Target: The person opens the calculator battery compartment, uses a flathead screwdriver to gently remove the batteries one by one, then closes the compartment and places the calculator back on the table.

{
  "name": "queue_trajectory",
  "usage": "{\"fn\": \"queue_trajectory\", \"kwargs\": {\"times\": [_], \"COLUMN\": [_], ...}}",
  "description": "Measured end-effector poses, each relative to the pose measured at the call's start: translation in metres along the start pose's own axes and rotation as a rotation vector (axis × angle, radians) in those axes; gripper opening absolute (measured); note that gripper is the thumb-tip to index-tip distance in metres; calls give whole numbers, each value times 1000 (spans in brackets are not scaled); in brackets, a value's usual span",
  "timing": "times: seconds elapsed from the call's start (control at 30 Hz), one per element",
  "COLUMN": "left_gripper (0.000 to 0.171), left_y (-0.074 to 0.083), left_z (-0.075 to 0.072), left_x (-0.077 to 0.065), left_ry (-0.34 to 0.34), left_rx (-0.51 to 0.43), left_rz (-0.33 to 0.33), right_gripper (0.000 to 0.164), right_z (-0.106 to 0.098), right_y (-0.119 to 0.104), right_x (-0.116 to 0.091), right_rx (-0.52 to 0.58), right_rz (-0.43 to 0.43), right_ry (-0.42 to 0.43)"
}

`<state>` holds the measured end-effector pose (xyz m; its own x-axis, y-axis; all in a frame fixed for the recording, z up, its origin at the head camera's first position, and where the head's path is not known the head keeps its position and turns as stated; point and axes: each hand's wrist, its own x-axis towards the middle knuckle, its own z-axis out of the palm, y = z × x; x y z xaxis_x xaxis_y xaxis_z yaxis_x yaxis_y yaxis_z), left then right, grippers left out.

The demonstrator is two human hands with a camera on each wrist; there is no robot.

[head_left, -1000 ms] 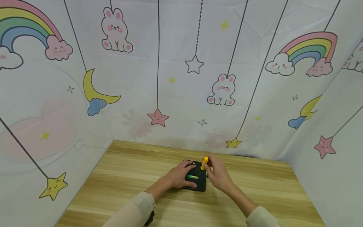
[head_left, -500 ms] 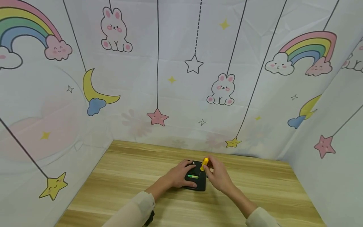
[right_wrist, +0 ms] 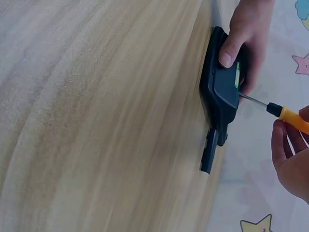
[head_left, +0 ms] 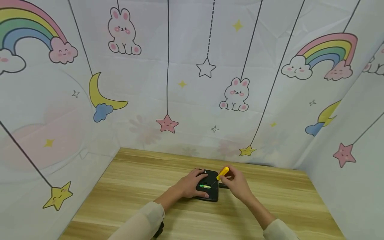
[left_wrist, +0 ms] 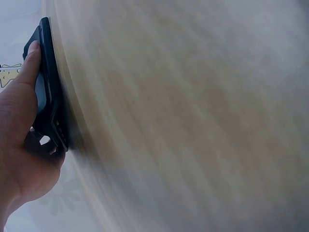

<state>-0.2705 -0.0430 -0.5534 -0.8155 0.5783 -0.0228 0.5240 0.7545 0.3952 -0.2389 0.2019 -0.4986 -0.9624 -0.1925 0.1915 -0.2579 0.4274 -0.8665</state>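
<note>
A flat black device [head_left: 212,195] lies on the wooden table, with a green battery [head_left: 205,186] in a slot in its upper face. My left hand [head_left: 189,185] holds the device at its left side, thumb near the front edge and fingers toward the back; the left wrist view shows the thumb [left_wrist: 32,60] on top. Between thumb and fingers, my right hand [head_left: 237,185] pinches a screwdriver [head_left: 223,173] by its yellow handle. The thin shaft [right_wrist: 253,99] slants down to the slot beside the battery. Whether the tip touches the battery, I cannot tell.
A narrow black piece [head_left: 223,185] lies at the device's right edge, partly behind my right hand. Wood-grain tabletop [head_left: 144,173] surrounds the device. White cloth walls [head_left: 192,100] with printed cartoons rise behind and at both sides.
My right hand has shifted right, and the screwdriver handle now leans farther to the right. More of the narrow black piece shows. My left hand and the device have stayed in place.
</note>
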Motion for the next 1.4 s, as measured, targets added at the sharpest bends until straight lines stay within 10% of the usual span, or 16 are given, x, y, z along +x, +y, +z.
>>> {"fn": "queue_trajectory", "kwargs": {"times": [0.87,1.4], "left_gripper": [93,93], "left_y": [-3,-2], "left_z": [0,2], "left_x": [-2,0], "left_ry": [0,-4], "left_rx": [-16,-11], "left_rz": [13,6], "right_gripper": [28,18], "right_z": [1,7], "right_y": [16,4], "right_x": [-10,-8], "right_rx": [179,-10], "right_rz": [148,-3], "right_ry": [90,88]}}
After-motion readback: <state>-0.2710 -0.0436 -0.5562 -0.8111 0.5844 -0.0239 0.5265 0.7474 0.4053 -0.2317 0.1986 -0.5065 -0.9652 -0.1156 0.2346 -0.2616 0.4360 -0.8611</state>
